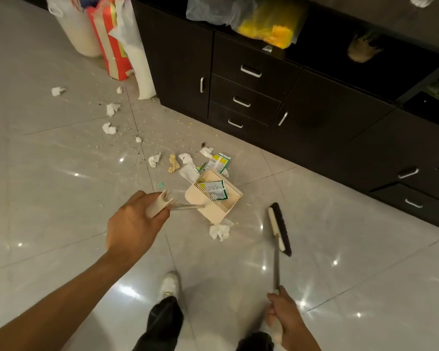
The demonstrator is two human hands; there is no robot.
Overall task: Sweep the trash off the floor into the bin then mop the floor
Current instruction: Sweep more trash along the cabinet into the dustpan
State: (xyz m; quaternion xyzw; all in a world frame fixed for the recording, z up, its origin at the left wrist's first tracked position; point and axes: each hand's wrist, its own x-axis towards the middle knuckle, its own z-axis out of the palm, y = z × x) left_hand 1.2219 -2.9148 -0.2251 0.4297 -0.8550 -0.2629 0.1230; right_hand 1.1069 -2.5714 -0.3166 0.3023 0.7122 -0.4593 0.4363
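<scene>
The left grip is closed round the cream handle of the dustpan, with the fingers wrapped under it and the back of the hand up. The right grip, at 5 o'clock in the view, is curled tight round the top of the broom handle. The broom's dark-bristled head lies at 3 o'clock of the dustpan, apart from it. Whether the bristles touch the floor I cannot tell.

The dustpan is cream with a comb-toothed edge. It sits near the middle of the view with a green-and-white packet inside. A crumpled tissue lies just beside the pan at its 6 o'clock. More trash spreads from 12 round to 10 o'clock of the pan: a second packet, white tissues and fine crumbs. Dark cabinets run from 1 to 3 o'clock, and bags stand at 11 o'clock.
</scene>
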